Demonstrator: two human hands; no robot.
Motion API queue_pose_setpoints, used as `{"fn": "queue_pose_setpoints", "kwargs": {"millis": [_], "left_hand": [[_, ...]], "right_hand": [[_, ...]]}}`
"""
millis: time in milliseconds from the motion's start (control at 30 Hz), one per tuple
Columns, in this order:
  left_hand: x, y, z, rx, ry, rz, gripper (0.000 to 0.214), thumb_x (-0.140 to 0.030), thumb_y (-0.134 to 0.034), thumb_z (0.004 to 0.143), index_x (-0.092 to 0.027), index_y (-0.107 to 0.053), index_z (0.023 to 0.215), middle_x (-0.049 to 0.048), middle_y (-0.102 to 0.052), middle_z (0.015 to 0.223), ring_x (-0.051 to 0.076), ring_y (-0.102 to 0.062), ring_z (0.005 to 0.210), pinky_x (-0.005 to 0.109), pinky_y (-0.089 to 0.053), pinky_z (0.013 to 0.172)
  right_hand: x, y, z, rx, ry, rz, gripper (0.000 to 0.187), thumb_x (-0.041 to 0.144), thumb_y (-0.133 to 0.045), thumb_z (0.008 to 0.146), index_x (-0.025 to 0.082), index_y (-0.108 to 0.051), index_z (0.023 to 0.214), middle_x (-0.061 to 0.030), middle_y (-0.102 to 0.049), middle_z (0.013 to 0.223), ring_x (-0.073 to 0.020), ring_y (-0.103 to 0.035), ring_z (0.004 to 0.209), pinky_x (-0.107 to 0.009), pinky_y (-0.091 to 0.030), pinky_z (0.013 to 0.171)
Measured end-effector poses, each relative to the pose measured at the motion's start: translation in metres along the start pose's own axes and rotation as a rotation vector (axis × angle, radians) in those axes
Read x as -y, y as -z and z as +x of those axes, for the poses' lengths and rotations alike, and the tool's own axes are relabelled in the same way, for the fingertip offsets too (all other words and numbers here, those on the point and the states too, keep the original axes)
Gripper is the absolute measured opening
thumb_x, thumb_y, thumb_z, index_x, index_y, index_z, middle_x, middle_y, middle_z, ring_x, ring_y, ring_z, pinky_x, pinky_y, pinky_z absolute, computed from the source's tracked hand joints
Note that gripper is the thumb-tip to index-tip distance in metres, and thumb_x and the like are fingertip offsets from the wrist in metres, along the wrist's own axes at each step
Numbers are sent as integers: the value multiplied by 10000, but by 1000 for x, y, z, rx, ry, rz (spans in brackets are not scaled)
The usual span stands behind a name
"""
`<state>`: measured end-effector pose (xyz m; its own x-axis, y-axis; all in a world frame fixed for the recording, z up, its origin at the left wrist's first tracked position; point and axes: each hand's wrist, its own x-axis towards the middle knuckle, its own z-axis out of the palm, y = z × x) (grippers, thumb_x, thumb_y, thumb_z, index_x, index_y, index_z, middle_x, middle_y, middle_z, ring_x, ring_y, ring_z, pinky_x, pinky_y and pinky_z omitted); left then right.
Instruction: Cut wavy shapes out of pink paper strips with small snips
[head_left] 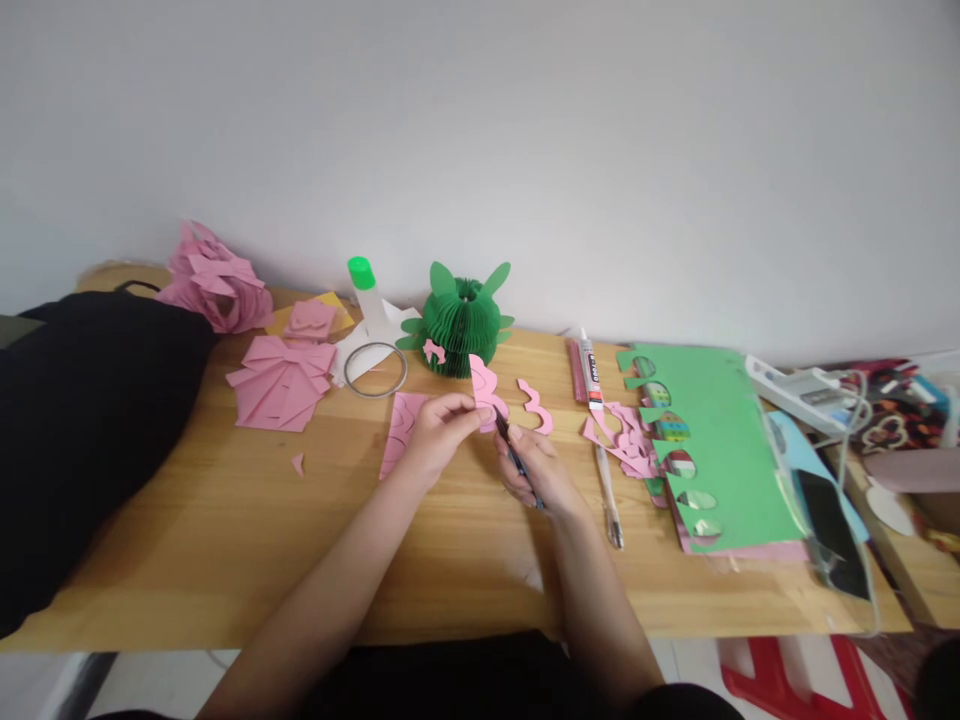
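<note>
My left hand [442,430] pinches a pink paper piece [484,385] with a scalloped edge, held up above the table. My right hand [536,465] is closed around a slim dark tool [516,455], its tip at the lower edge of that paper; its exact kind is unclear. Just right of the paper is a narrow wavy pink strip [534,408]; whether it is attached cannot be told. Under my left wrist lies a pink sheet [397,430] with curved outlines. Behind my hands stands a green pleated paper ball [459,325] with leaf shapes and a small pink bow.
At left are folded pink papers [277,385], a tape roll [375,370], a green-capped glue stick [367,295] and a black bag [97,420]. To the right lie a glue tube [591,370], a pen [609,500], pink scraps [630,440], green sheets [720,450] and a phone [832,535].
</note>
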<state>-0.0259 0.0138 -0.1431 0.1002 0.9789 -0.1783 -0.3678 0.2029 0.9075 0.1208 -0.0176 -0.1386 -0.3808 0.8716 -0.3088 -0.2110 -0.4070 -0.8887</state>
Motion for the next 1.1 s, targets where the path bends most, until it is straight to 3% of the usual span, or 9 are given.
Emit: {"fn": "queue_pose_setpoints", "kwargs": {"millis": [633,1100], "left_hand": [[3,4,2,10,7,-34,145,-222,-769,599,-174,-642,546,-15,-631,571,131,-551,607,275,-422,636],[-3,11,4,96,26,22,283,-263,-850,549,-168,-588,502,-19,-617,558,126,-542,598,260,-407,621]], "right_hand": [[1,1,-2,40,-19,3,457,649,-584,833,221,-459,735,142,-346,331,-45,-160,237,-177,-126,254],[3,3,-4,87,-57,30,460,655,-586,826,222,-466,731,146,-326,331,-44,-154,237,-168,-133,248]]}}
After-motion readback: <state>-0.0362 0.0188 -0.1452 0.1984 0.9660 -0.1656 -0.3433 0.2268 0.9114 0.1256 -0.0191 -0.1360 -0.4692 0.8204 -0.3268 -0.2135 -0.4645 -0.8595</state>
